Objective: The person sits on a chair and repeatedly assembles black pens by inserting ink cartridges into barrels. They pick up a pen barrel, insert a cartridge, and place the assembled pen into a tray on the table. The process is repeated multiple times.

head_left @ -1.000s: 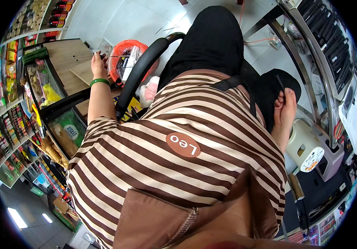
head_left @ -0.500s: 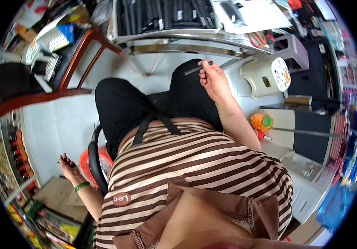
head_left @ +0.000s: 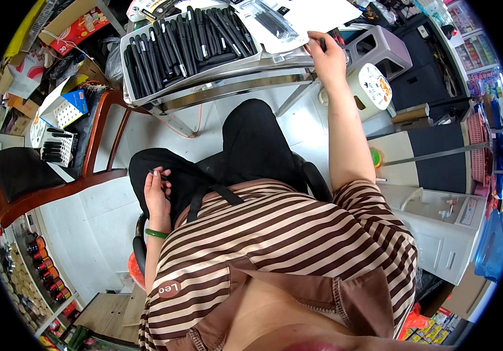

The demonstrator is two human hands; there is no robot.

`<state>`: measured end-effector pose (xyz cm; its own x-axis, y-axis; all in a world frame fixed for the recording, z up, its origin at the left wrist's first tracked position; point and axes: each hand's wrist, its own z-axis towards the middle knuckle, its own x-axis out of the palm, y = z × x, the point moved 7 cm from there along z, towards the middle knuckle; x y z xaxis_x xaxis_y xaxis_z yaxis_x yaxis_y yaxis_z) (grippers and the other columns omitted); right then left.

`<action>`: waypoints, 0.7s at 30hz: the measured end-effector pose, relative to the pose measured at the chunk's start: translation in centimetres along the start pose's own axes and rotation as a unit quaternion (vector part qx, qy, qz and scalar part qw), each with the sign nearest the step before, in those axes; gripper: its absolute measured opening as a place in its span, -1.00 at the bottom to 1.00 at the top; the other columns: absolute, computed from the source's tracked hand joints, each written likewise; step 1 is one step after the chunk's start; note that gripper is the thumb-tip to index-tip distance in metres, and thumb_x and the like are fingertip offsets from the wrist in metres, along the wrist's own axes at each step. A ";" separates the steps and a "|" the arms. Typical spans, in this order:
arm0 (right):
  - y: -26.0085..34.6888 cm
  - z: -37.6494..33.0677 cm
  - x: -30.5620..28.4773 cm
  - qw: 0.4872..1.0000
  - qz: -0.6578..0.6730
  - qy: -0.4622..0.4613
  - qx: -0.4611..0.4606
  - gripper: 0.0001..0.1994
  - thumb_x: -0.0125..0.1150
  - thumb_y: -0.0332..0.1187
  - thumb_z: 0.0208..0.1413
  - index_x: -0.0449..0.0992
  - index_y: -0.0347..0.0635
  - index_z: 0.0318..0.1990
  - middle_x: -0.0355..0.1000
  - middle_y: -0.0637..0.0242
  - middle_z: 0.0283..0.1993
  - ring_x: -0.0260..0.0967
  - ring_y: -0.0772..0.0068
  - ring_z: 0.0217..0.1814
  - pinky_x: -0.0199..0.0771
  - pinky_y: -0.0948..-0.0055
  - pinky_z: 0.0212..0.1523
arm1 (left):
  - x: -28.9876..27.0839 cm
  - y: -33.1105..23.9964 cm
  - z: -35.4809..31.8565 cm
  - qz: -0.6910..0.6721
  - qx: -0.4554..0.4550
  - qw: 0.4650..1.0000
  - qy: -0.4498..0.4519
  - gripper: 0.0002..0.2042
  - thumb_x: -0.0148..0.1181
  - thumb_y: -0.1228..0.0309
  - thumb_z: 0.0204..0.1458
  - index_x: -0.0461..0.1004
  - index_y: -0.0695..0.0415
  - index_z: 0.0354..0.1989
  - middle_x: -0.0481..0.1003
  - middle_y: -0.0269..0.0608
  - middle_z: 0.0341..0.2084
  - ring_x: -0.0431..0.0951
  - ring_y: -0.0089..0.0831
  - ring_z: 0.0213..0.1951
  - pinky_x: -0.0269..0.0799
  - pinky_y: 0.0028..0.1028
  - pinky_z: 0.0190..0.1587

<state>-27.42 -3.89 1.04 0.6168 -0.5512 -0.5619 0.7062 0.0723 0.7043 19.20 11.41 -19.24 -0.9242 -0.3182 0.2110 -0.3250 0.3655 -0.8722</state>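
Since half a second earlier, both hands have been shifted: the right hand (head_left: 327,58) has been carried from above the right knee to the far right corner of the metal-framed counter (head_left: 228,88), and the left hand (head_left: 158,192) has been brought in from the left side to the left thigh of the black trousers (head_left: 257,134). A slim black pen-like piece (head_left: 322,44) is gripped by the curled fingers of the right hand, with only its dark end exposed, just beside the white paper sheet (head_left: 327,13) on the counter. The left hand is held with its fingers bent and fingertips drawn together; whether anything thin is pinched there cannot be told. A green bangle (head_left: 156,233) is worn on the left wrist. Left of the paper, a shallow white rectangular tray (head_left: 228,65) is filled with slim black pens (head_left: 181,47), laid mostly side by side. A clear plastic packet of thin black rods (head_left: 272,24) is laid on the paper. Further left, a white perforated box (head_left: 67,140) holding several black pens is set on a reddish-brown wooden chair (head_left: 96,126). Right of the counter, a cream plastic stool (head_left: 369,88) is placed near a pale purple plastic stool (head_left: 389,52).
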 end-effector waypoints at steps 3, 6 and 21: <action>0.4 2.5 1.3 0.998 -0.010 0.052 -0.023 -0.76 0.06 -0.27 -0.01 0.48 -0.03 -0.16 0.46 0.17 -0.39 0.41 0.26 -0.31 0.35 0.42 -0.25 | 0.4 -0.3 0.4 -0.021 -0.005 0.999 0.025 -0.82 -0.10 0.33 0.15 0.37 0.14 -0.22 0.50 -0.24 -0.40 0.29 -0.70 -0.63 0.09 -0.73 -0.66; -1.1 4.0 3.5 0.993 0.047 0.112 -0.001 -0.76 0.03 -0.30 0.03 0.46 -0.09 -0.13 0.48 0.25 -0.42 0.35 0.50 -0.44 0.34 0.50 -0.35 | -0.1 -0.1 0.6 -0.042 -0.015 0.999 0.025 -0.83 -0.11 0.34 0.15 0.37 0.13 -0.22 0.50 -0.23 -0.40 0.27 -0.69 -0.64 0.09 -0.72 -0.66; -2.7 2.1 3.7 0.961 -0.268 0.058 -0.018 -0.75 0.17 -0.23 -0.14 0.51 -0.10 -0.28 0.37 0.10 -0.22 0.38 0.11 -0.21 0.39 0.25 -0.17 | -0.1 -0.2 0.7 -0.019 -0.012 0.999 0.026 -0.82 -0.10 0.34 0.15 0.37 0.14 -0.21 0.49 -0.23 -0.40 0.25 -0.70 -0.63 0.07 -0.73 -0.65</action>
<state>-27.77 -7.90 -1.98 0.1933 -0.4214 -0.8860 0.9436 -0.1675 0.2855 19.50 10.79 -19.37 -0.9199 -0.2872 0.2670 -0.3644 0.3742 -0.8528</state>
